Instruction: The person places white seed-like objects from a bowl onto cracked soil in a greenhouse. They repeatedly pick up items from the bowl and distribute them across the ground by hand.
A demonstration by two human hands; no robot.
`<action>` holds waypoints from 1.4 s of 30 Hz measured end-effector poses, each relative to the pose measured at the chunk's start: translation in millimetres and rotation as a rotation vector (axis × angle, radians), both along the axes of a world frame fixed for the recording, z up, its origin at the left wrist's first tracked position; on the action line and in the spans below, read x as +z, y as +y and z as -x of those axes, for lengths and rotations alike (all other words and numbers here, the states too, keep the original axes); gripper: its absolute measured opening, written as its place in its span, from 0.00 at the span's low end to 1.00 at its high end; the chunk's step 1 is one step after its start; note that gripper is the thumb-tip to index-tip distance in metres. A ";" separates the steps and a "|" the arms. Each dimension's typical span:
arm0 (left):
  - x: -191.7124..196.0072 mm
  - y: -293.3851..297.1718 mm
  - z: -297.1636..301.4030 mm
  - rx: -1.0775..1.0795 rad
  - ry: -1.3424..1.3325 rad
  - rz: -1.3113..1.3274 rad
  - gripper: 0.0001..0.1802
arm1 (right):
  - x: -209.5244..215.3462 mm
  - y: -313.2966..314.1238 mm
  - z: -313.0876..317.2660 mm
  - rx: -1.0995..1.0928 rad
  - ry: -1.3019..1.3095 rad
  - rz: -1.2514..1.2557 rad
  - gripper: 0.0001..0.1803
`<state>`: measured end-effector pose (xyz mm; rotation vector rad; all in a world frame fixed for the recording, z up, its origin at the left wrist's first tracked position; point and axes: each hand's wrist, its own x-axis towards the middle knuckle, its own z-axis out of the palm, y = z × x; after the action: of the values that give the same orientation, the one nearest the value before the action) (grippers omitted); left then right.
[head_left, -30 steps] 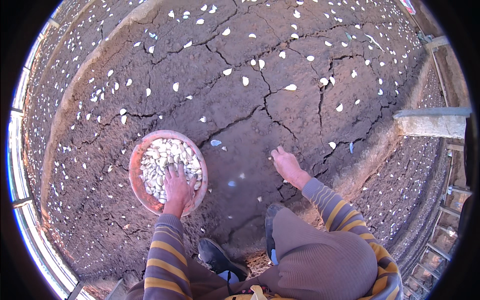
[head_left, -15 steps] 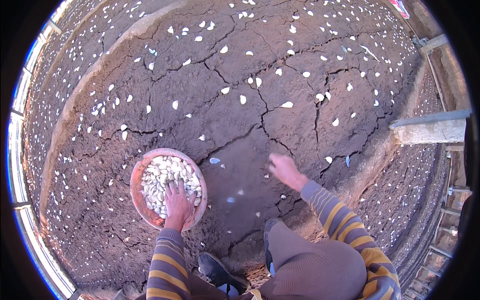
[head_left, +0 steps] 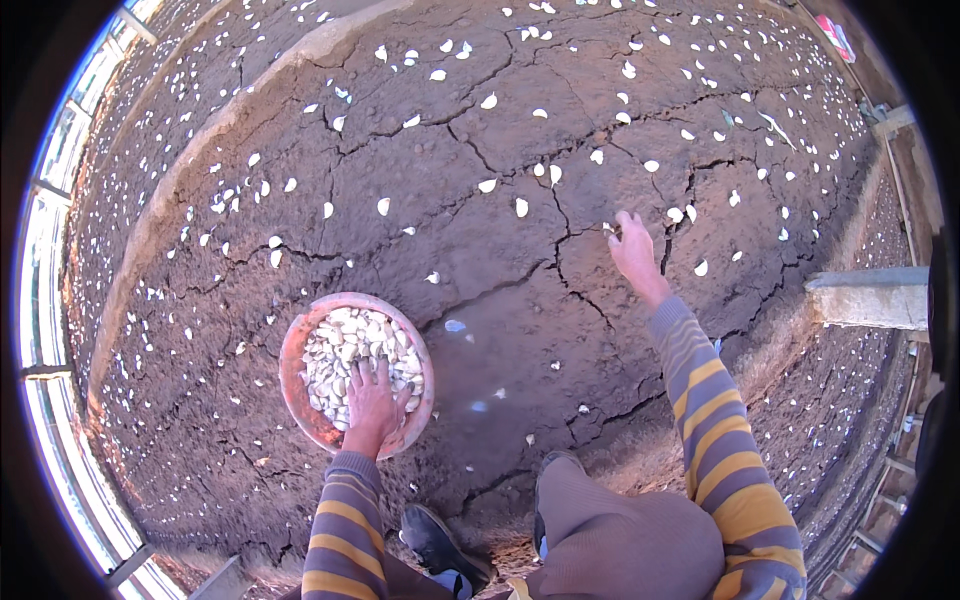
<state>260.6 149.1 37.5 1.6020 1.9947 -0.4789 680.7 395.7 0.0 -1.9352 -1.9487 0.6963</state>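
Note:
A round, reddish clay-coloured basin (head_left: 292,365) stands on the soil at the left, filled with whitish garlic cloves (head_left: 345,332). My left hand (head_left: 372,408) lies palm down on these cloves inside the basin, fingers spread. Farther out, to the right of the basin, my right hand (head_left: 637,258) is down at the cracked soil. Its fingers pinch a garlic clove (head_left: 608,228), partly covered by the fingertips. Other cloves lie nearby, among them one clove (head_left: 522,207) to the left of that hand and another clove (head_left: 701,268) to its right.
Dark, cracked soil (head_left: 480,250) strewn with scattered cloves spreads ahead. A raised earth ridge (head_left: 190,150) curves along the left. At the right a concrete post (head_left: 868,298) juts in. My shoes (head_left: 440,545) are at the lower edge, below the basin.
My right hand has moved forward and to the right, onto a clove on the soil. My left hand stays on the cloves in the basin. The whole view has shifted slightly.

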 end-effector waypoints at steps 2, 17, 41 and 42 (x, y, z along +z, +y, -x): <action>-3.2 -1.0 -0.1 0.000 0.000 -0.007 0.43 | 8.3 -16.6 3.6 -0.206 0.564 0.276 0.11; -2.7 0.9 -1.0 0.010 -0.009 -0.004 0.43 | 6.5 -94.0 73.6 0.286 0.167 0.138 0.10; -6.2 -1.5 0.8 0.022 -0.006 -0.015 0.44 | 1.9 -13.3 117.0 0.583 -0.296 0.025 0.09; -8.5 -1.9 1.2 0.027 -0.008 -0.007 0.44 | 5.4 7.6 122.6 0.515 -0.270 -0.055 0.08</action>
<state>259.4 147.2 29.0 1.5764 2.0117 -0.4551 558.2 403.4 5.4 -1.5639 -2.6454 0.5086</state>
